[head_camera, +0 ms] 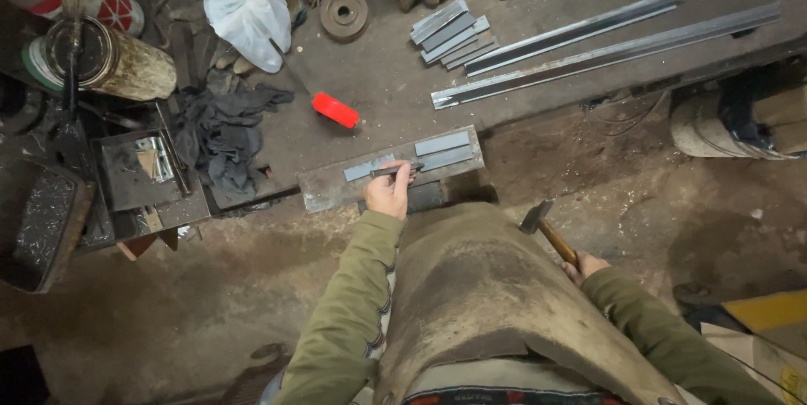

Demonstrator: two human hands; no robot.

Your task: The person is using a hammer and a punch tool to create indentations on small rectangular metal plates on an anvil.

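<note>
My left hand (388, 190) grips a thin dark metal punch (398, 171), its tip resting on a short grey metal strip (367, 169) that lies on a rusty steel block (326, 190). Two more short strips (443, 149) lie on the block's right end. Lower down at my right side, my right hand (585, 267) holds a wooden-handled hammer (544, 225), its head pointing up and left, away from the block. A heavy brown apron (479, 287) covers my lap.
Long steel angle bars (605, 44) and a stack of short strips (450, 31) lie on the dark work surface. A red-handled tool (334, 109), dark rags (223, 132), a white plastic bag (250, 8), a round metal disc (344, 13) and cans stand left and behind.
</note>
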